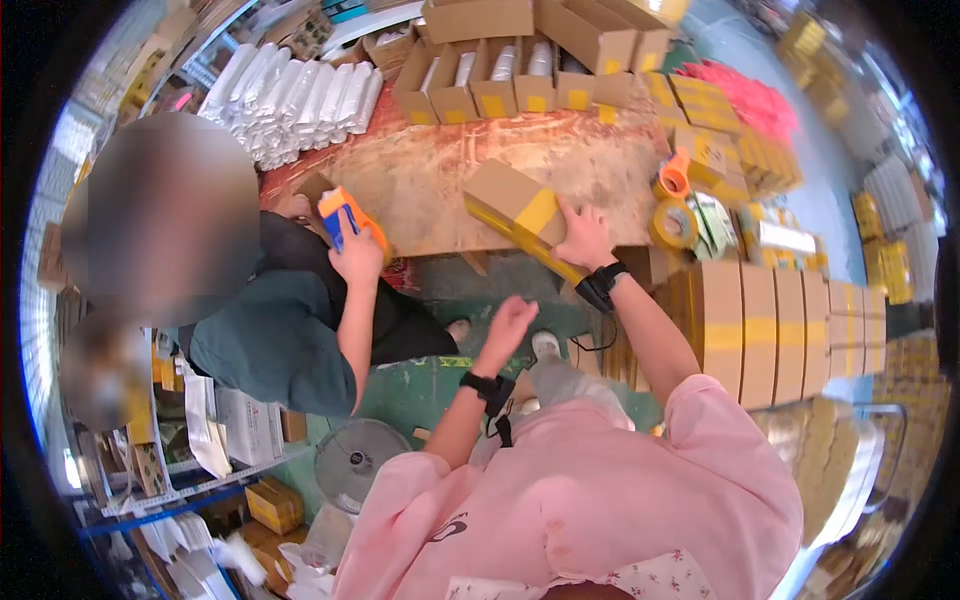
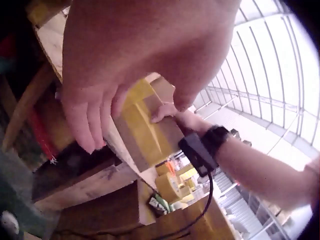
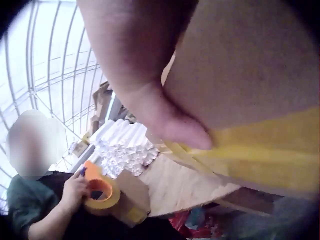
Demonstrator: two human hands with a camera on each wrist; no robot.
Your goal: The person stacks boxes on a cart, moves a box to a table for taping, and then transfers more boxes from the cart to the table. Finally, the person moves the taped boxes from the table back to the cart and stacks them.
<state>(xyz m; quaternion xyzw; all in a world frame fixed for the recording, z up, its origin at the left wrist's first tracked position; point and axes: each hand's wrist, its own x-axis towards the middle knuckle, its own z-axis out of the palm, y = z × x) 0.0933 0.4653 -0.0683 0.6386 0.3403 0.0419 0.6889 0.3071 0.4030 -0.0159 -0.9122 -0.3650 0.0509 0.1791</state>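
Observation:
A long cardboard box [image 1: 508, 196] with yellow tape round its near end sits at the front edge of the worktable. My right hand [image 1: 585, 238] grips its taped end. The right wrist view shows the thumb [image 3: 187, 132] lying against the yellow tape [image 3: 265, 150]. Empty, my left hand [image 1: 513, 325] hangs in front of the table, short of the box; in the left wrist view its fingers [image 2: 92, 117] point loosely down. Both wrists wear black straps with cameras.
Another person on the left holds an orange and blue tape dispenser [image 1: 350, 222]. White rolls [image 1: 290, 100] and upright open cartons [image 1: 500, 85] stand along the back of the worktable [image 1: 400, 165]. Tape rolls [image 1: 674, 223] lie at the right, near stacked taped boxes [image 1: 760, 325].

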